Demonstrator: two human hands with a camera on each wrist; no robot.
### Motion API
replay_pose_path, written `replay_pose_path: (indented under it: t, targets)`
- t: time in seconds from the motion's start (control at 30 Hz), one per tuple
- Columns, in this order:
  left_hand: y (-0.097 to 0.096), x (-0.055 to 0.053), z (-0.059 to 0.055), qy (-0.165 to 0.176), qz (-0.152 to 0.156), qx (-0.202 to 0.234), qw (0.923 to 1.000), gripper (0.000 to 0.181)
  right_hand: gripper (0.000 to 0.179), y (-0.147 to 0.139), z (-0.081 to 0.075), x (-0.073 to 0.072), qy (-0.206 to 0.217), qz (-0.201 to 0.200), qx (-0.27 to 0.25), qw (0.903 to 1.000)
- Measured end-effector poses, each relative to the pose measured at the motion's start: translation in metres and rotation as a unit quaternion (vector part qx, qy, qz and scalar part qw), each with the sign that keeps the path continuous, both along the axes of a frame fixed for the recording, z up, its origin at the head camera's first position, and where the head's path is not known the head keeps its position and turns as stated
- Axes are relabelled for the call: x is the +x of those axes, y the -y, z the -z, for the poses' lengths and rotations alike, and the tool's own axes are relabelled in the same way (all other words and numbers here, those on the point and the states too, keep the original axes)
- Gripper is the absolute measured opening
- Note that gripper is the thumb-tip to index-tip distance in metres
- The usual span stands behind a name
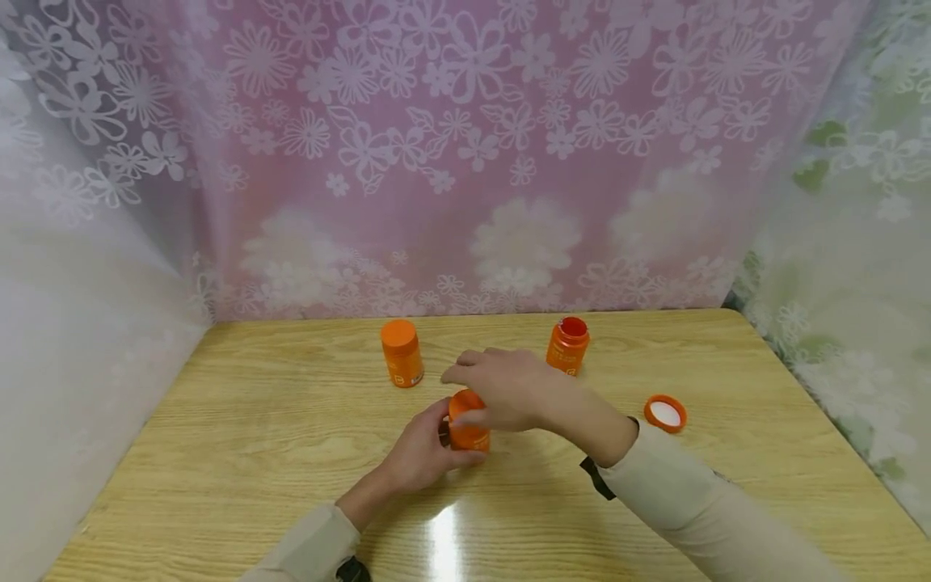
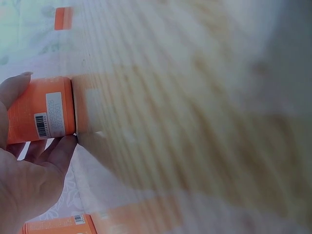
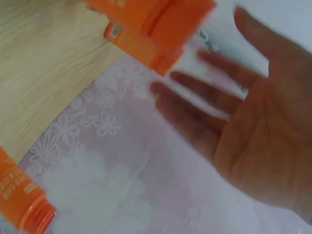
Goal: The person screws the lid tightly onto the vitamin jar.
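My left hand [image 1: 416, 459] grips an orange bottle [image 1: 471, 438] near the middle of the table, thumb on one side and fingers on the other. In the left wrist view, a white barcode label [image 2: 49, 117] shows low on this bottle, whose base is at the tabletop. Over the top hovers my right hand [image 1: 518, 391], fingers extended. From the right wrist, an orange cap [image 3: 181, 23] shows on the held bottle, with the spread fingers apart from it and nothing between them.
Behind to the left stands a capped orange bottle [image 1: 402, 356]. An uncapped orange bottle [image 1: 566, 352] is at the back right. Its neighbour to the front right is an orange lid [image 1: 665, 414], white inside up. Floral curtains [image 1: 465, 162] hang around the wooden table [image 1: 276, 420].
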State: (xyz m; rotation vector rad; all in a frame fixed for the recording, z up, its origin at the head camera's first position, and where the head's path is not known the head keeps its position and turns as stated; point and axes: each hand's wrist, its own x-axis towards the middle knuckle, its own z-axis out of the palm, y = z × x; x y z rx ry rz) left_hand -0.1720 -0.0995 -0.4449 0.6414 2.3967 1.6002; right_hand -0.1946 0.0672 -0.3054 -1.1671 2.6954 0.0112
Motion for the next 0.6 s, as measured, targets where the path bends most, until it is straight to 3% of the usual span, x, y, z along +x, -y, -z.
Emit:
replay_pose_path:
  t: [0.13, 0.2, 0.3, 0.43, 0.6]
  targets:
    - [0.000, 0.001, 0.000, 0.010, -0.006, 0.001, 0.9999, 0.058, 0.043, -0.005, -0.004, -0.007, 0.084, -0.079, -0.033, 0.9929]
    - [0.001, 0.001, -0.001, 0.008, -0.007, -0.002, 0.9999, 0.058, 0.041, -0.005, -0.003, -0.009, 0.101, -0.092, -0.046, 0.9895]
    - [0.001, 0.001, -0.001, 0.004, -0.006, -0.006, 1.0000, 0.059, 0.032, -0.002, 0.000, -0.007, 0.089, -0.065, -0.053, 0.9925]
    - [0.002, 0.000, 0.000, -0.001, -0.008, -0.006, 1.0000, 0.057, 0.019, 0.006, 0.004, -0.001, 0.034, 0.005, -0.035, 0.9988]
    - [0.000, 0.000, 0.001, -0.004, -0.005, 0.000, 1.0000, 0.052, 0.040, 0.014, 0.010, 0.009, -0.041, 0.072, -0.003, 0.9965]
